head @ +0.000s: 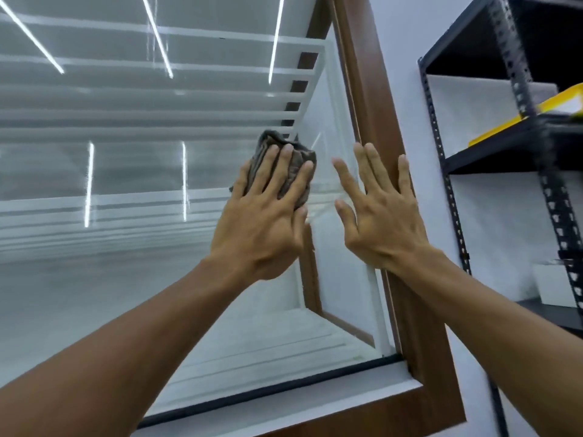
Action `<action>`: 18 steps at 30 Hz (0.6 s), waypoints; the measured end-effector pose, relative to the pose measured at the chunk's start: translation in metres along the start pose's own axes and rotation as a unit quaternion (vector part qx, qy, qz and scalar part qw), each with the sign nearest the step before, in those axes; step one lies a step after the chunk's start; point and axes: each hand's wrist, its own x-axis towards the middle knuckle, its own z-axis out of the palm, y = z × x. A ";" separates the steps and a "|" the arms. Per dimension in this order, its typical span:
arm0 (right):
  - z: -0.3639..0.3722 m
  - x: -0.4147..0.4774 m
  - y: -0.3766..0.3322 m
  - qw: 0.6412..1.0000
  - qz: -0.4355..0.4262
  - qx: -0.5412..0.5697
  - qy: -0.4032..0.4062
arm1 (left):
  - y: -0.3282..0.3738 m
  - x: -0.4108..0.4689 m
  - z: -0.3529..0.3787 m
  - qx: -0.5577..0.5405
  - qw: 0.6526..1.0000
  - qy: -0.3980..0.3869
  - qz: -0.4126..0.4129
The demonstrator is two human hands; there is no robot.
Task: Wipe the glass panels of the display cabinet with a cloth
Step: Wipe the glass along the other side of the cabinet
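Observation:
A large glass panel (126, 171) of the display cabinet fills the view, reflecting ceiling light strips. My left hand (268, 216) presses a crumpled grey-brown cloth (295, 159) flat against the glass near its right side, fingers spread over the cloth. My right hand (381, 212) lies flat with fingers apart on the glass right beside the brown wooden frame (372, 99), its outer fingers over the frame. It holds nothing. White shelves show inside the cabinet behind the glass.
A black metal shelving rack (536, 159) stands against the white wall to the right of the cabinet, with a yellow object (523, 118) on one shelf and a white box (555, 288) lower down. The cabinet's lower frame (315, 402) runs across the bottom.

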 end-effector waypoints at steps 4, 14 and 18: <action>0.004 -0.007 0.011 0.998 -0.001 0.046 0.031 | 0.047 0.051 0.005 -0.023 0.999 0.009 -0.049; 0.006 -0.020 0.012 0.982 0.036 0.166 0.076 | 0.068 0.026 0.016 -0.027 0.993 -0.026 0.113; 0.005 -0.028 -0.016 0.989 0.061 0.117 0.066 | 0.053 -0.001 0.013 -0.041 0.993 -0.012 0.111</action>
